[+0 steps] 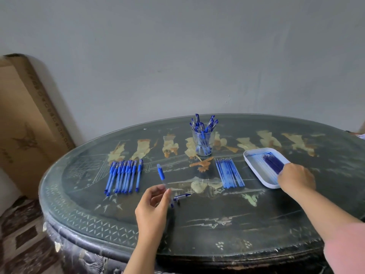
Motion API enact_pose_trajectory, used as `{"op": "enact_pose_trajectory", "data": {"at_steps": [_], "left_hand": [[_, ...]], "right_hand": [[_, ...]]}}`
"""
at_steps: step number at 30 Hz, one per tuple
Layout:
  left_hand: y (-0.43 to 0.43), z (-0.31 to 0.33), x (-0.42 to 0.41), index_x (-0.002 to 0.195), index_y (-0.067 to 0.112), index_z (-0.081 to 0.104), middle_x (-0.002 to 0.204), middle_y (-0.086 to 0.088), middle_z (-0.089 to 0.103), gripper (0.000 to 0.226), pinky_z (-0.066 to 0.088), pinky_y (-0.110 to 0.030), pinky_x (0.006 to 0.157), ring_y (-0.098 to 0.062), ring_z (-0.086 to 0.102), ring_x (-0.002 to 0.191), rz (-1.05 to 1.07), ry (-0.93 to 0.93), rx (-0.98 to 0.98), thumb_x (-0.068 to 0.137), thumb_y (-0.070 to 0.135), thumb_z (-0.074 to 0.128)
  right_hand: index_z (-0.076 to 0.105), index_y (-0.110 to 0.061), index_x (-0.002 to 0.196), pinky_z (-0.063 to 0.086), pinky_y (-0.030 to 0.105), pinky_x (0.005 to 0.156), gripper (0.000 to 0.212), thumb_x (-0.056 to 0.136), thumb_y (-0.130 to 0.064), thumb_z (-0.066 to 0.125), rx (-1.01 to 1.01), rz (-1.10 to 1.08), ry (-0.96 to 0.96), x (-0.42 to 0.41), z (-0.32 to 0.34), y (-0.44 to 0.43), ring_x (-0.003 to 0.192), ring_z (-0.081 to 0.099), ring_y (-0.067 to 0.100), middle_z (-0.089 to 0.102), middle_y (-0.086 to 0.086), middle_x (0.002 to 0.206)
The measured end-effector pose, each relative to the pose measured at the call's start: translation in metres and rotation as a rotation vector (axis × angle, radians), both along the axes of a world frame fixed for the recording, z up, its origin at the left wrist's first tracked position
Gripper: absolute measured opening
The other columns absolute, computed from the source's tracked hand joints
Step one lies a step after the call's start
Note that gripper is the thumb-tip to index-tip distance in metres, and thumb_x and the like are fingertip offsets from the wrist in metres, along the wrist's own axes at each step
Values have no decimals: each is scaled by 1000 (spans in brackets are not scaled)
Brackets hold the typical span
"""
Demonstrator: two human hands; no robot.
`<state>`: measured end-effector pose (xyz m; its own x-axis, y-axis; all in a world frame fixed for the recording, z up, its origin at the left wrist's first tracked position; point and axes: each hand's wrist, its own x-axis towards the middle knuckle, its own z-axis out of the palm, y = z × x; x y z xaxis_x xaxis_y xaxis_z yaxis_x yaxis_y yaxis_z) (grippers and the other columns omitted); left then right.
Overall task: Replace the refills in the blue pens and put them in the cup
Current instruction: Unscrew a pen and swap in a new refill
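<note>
Black lacquer with faded gold figures covers the oval desk (217, 230), whose right end runs out of frame. A cardboard box (29, 125) leans on the wall to its left, its print too blurred to read.

On the right of the desk lies a white tray (254, 155) holding a bundle of dark blue refills (273, 162). Their near ends vanish behind the right hand (296, 178), which sits at the tray's near corner. Its fingers are hidden under the back of the hand, so I cannot tell whether they pinch a refill.

The left hand (153, 206), near the front middle, pinches a pen barrel (161, 175) between thumb and fingers (166, 194). The barrel is clear plastic, hard to see against the desk, with a blue grip toward its far end.

At the back middle stands the cup (203, 145), clear glass, with capped blue pens (201, 126) fanned inside. A row of pens (124, 176) lies left of centre. A row of pale blue refills (229, 173) lies in front of the cup, left of the tray. Just right of the left hand lies what looks like a pen cap (180, 197), small and blurred.
</note>
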<state>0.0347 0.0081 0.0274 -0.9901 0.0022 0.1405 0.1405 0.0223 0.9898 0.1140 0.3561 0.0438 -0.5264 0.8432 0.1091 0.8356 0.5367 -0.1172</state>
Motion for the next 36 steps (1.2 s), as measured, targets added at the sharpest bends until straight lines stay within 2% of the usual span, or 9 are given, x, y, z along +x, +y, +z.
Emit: {"op": "enact_pose_trajectory", "data": {"at_steps": [4, 8, 10, 12, 15, 18, 22, 27, 36], "left_hand": [[-2, 2, 1, 90, 22, 71, 84, 8, 73, 10, 54, -25, 75, -10, 70, 80, -48, 8, -35, 85, 14, 74], [-2, 2, 3, 90, 24, 71, 84, 11, 72, 11, 53, -18, 71, -6, 69, 80, -74, 16, -70, 85, 14, 73], [-3, 2, 2, 91, 24, 71, 85, 12, 72, 12, 53, -17, 71, -5, 68, 80, -78, 14, -75, 86, 14, 72], [-3, 1, 2, 92, 23, 71, 85, 11, 73, 12, 53, -15, 71, -4, 68, 80, -76, 14, -70, 86, 13, 72], [-3, 1, 2, 92, 24, 71, 85, 11, 73, 13, 53, -16, 72, -3, 68, 81, -74, 22, -66, 87, 12, 71], [-4, -1, 1, 91, 24, 71, 84, 11, 73, 13, 52, -16, 73, -3, 68, 80, -60, 26, -65, 88, 11, 70], [-3, -4, -2, 90, 24, 71, 84, 11, 73, 14, 53, -20, 76, -5, 68, 80, -47, 38, -76, 88, 10, 69], [-3, -6, -4, 90, 26, 71, 84, 13, 72, 16, 55, -24, 79, -4, 68, 80, -39, 50, -101, 88, 10, 68], [-3, -7, -5, 91, 25, 71, 85, 15, 72, 17, 53, -19, 77, -1, 67, 80, -43, 56, -97, 88, 8, 68]], "right_hand": [[63, -6, 93, 45, 31, 72, 13, 89, -11, 51, 9, -26, 69, -2, 5, -6, 93, 60, 35, 67, 16, 98], [64, 4, 78, 43, 37, 66, 24, 92, -8, 47, -56, 66, 456, -10, 9, -19, 74, 50, 38, 65, 25, 85], [62, 0, 83, 41, 36, 66, 19, 95, -7, 50, -210, 187, 684, -18, 20, -49, 76, 53, 35, 64, 17, 82], [59, -12, 100, 41, 32, 72, 6, 96, -11, 55, -436, 275, 854, -24, 35, -90, 83, 57, 24, 63, 5, 90], [60, -20, 108, 51, 30, 70, 18, 95, -8, 57, -801, 400, 1017, -33, 51, -147, 75, 60, 14, 67, 1, 88], [69, -16, 98, 56, 30, 72, 14, 94, -7, 60, -1082, 491, 1042, -43, 59, -191, 76, 65, 14, 72, 6, 87], [67, -13, 101, 60, 34, 76, 10, 95, -10, 60, -1208, 562, 1057, -57, 65, -223, 87, 71, 19, 72, 8, 92], [65, -17, 99, 61, 38, 73, 8, 96, -13, 59, -1208, 599, 1035, -65, 70, -234, 87, 72, 20, 70, 8, 96], [64, -25, 95, 62, 37, 70, 12, 97, -15, 57, -1059, 676, 992, -69, 73, -235, 80, 72, 17, 70, 2, 96]]}}
